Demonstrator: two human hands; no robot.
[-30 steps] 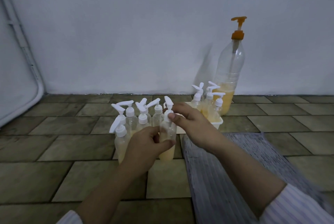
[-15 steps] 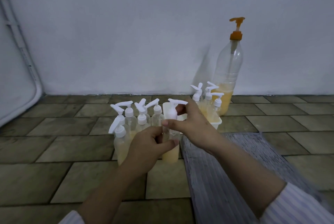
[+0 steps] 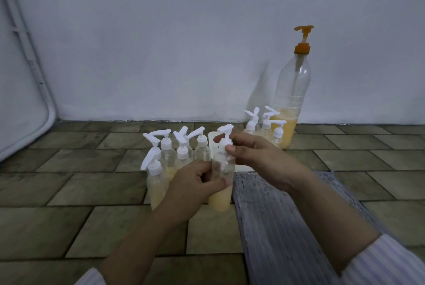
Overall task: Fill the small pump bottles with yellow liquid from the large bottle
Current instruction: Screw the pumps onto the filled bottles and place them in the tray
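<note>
So I'm holding one small pump bottle (image 3: pixel 222 181) upright in front of me, my left hand (image 3: pixel 193 183) wrapped round its middle, and my right hand (image 3: pixel 255 158) pinching the white pump cap (image 3: pixel 225 135) at the neck, thumb and fingertips curled on the collar. Over the last second the nozzle has been swinging round: it was pointing away, then off to the right, and now it's sitting higher and tilting left. Can't tell which way I'm turning it, but since the bottle is already about a third full of yellow liquid, I'm guessing I'm screwing the cap on and this one is nearly finished.

Material notes: the bottle is thin clear plastic, a smooth cylinder with rounded shoulders, probably a bit squishy, so I'm gripping lightly. The cap is hard glossy white plastic with a beaky spout.

The other small bottles (image 3: pixel 174 156) are standing clustered just left of my hand, some with yellow in the bottom. More are sitting in a white tray (image 3: pixel 247 166) behind, near the large bottle (image 3: pixel 291 105) with the orange pump (image 3: pixel 302 40) by the wall, roughly a quarter full. The floor (image 3: pixel 69 188) is matte brick-pattern tile, with a ribbed grey mat (image 3: pixel 276 227) under my right arm.
</note>
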